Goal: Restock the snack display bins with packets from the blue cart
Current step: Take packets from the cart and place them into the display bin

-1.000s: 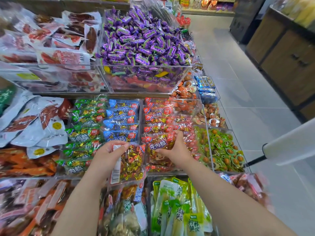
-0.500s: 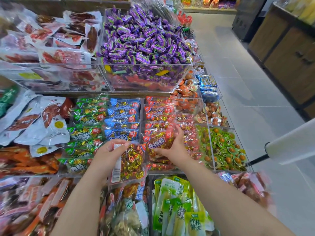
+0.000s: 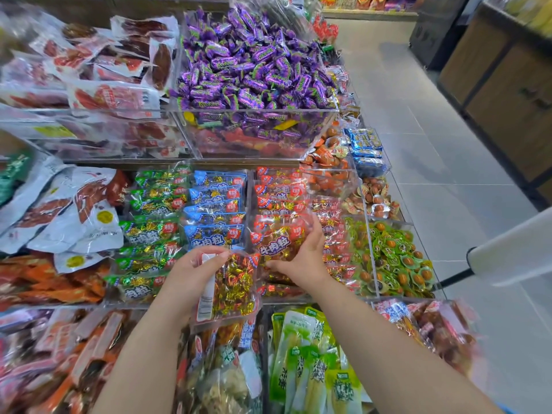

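Observation:
My left hand grips a clear packet of gold-wrapped sweets, its white back label facing me, above the lower bins. My right hand holds a red-labelled packet by its right edge, over the clear bin of matching red packets. Rows of blue packets and green packets fill the bins to the left. The blue cart is out of view.
A raised clear bin of purple candies stands behind. Green egg snacks fill the bin to the right. Green vegetable packs lie below my arms. A white roll on a black rod juts in from the right over the tiled aisle.
My right hand has lifted the red packet slightly up and back over the red bin. My left hand with the gold-sweet packet has stayed almost still.

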